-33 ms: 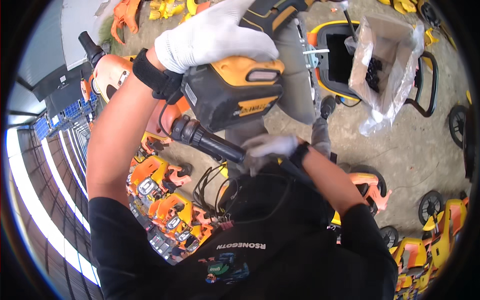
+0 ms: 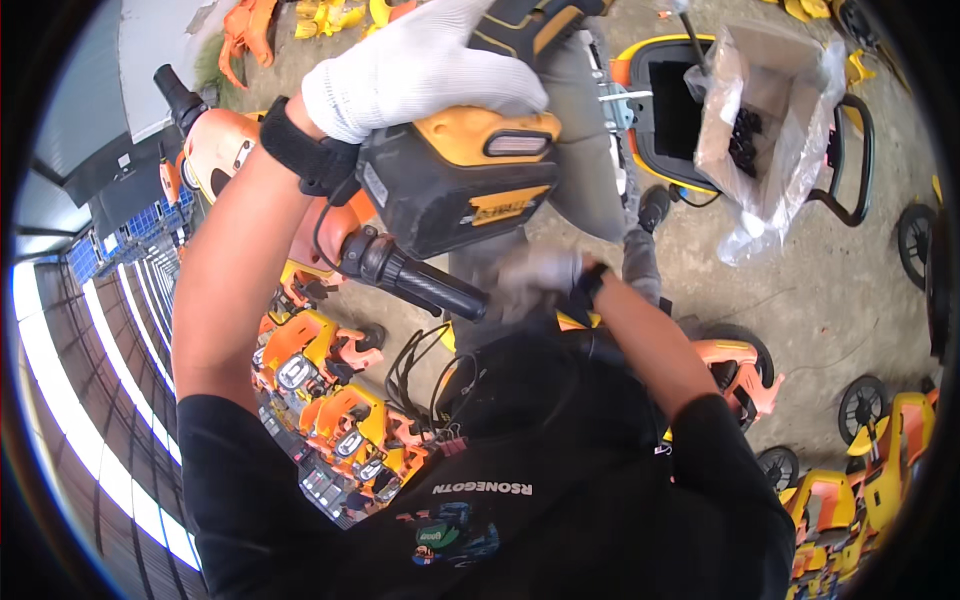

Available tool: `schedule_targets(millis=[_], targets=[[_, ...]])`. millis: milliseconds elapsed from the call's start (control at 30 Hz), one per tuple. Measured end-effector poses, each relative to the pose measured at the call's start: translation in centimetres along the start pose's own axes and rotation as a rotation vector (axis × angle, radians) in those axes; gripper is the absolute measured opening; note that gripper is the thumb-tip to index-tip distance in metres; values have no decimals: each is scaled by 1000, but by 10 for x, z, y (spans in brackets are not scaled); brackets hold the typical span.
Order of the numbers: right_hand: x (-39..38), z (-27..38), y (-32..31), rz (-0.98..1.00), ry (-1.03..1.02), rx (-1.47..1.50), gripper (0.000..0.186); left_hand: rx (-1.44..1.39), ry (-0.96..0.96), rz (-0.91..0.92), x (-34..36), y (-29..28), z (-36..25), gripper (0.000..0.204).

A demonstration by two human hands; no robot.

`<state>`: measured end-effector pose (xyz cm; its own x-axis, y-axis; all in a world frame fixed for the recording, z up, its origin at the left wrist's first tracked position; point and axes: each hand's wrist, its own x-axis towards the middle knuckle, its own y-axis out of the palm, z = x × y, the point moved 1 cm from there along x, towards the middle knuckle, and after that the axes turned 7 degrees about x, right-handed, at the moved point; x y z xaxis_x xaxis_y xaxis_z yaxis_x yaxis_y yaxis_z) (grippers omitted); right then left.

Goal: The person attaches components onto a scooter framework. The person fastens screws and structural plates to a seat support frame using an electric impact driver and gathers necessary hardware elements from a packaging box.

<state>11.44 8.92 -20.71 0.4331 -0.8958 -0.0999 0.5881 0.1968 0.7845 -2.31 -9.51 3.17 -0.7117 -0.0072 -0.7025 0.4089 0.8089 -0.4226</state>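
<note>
Two pale-gloved hands show: the left hand (image 2: 415, 75) curls round the cordless tool (image 2: 450, 180), just beyond a black handlebar grip (image 2: 435, 283); the right hand (image 2: 540, 272) blurs near the grip's free end, its hold impossible to tell. Concrete floor (image 2: 800, 310) spreads between the plastic-lined carton (image 2: 757, 65) and lower-right yellow vehicles (image 2: 885, 480).

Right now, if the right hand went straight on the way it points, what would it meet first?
Probably the handlebar, left of the right hand; the hand is blurred and depth unclear, so it might pass below.
</note>
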Motion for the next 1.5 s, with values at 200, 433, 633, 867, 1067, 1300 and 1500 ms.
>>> schedule_targets(millis=[200, 433, 633, 867, 1067, 1300, 1500], targets=[[-18, -4, -42, -612, -211, 145, 43, 90, 111, -25, 6, 0, -1, 45], [-6, -45, -51, -408, 110, 281, 33, 23, 125, -59, 0, 3, 10, 42], [-117, -91, -75, -1102, 64, -397, 31, -26, 59, -21, -1, -2, 4, 41], [-215, 62, 4, -1466, -324, -353, 12, -47, 89, -11, 0, 1, 11, 43], [-214, 81, -109, -1732, 85, -1057, 23, 33, 86, 36, 10, 1, -1, 48], [-191, 75, -153, -1651, 494, -1211, 19, 79, 139, 48, 8, -2, 5, 48], [-188, 70, -168, -1690, 424, -1308, 21, -87, 108, 80, 6, 7, -4, 49]])
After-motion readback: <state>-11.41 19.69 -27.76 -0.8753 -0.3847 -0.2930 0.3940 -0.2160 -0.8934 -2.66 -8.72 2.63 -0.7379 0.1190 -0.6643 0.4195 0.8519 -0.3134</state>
